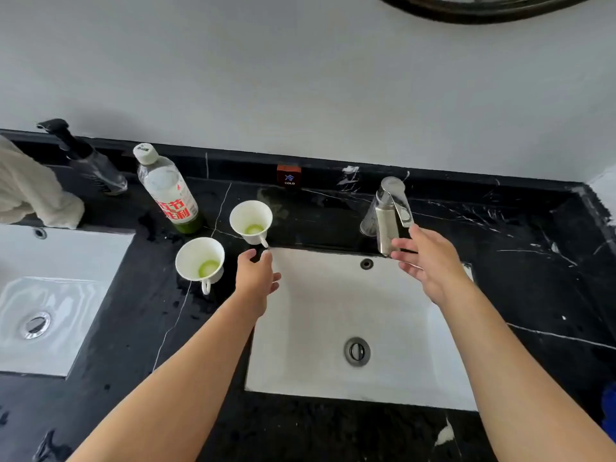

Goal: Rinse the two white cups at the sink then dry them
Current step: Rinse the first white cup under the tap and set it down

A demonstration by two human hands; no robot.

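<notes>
Two white cups stand upright on the black marble counter, left of the white sink (310, 345). Each holds a ring of green liquid at the bottom. The far cup (250, 219) has its handle pointing toward me; my left hand (256, 278) is just below that handle, thumb and forefinger apart, holding nothing. The near cup (199, 261) sits to the left of that hand. My right hand (430, 261) hovers open over the sink's back right corner, its fingers right by the chrome faucet (388, 215). No water is running.
A plastic bottle with red lettering and green liquid (170, 191) stands behind the cups. A black pump dispenser (86, 158) and a white towel (30, 191) lie at the far left. A second sink (50, 295) is on the left. A small "COLD" sign (289, 176) leans against the backsplash.
</notes>
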